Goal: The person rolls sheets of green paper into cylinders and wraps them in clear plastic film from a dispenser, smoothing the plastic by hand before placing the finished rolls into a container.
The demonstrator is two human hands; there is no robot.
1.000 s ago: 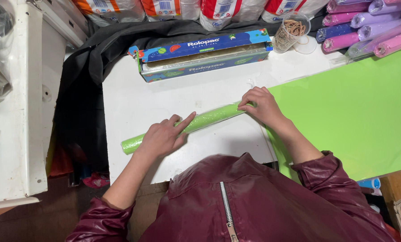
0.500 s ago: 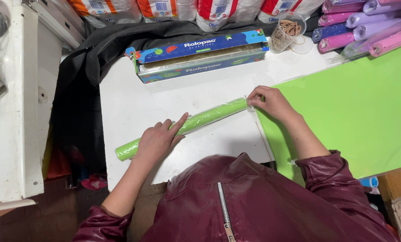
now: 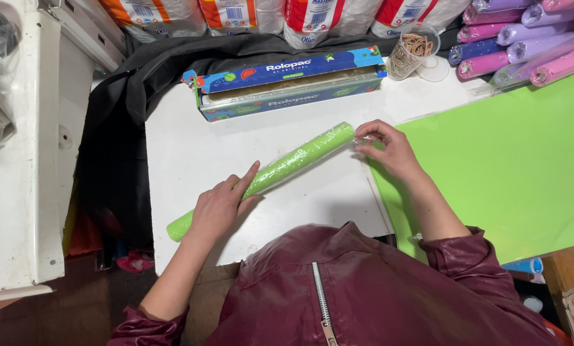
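On white table [image 3: 191, 154], hands on green roll [image 3: 287, 166]

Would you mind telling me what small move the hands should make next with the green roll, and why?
Probably twist or tuck the loose clear wrap at the right end: the right hand pinches it there, while the left hand rests on the green roll, steadying it on the white table.

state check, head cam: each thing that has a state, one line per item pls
green roll: rolled up, lying slantwise on the white table
left hand: flat on the roll
right hand: pinching the clear wrap at the roll's end
film box: lid open
green sheet: flat, unrolled
rubber band cup: upright, part full
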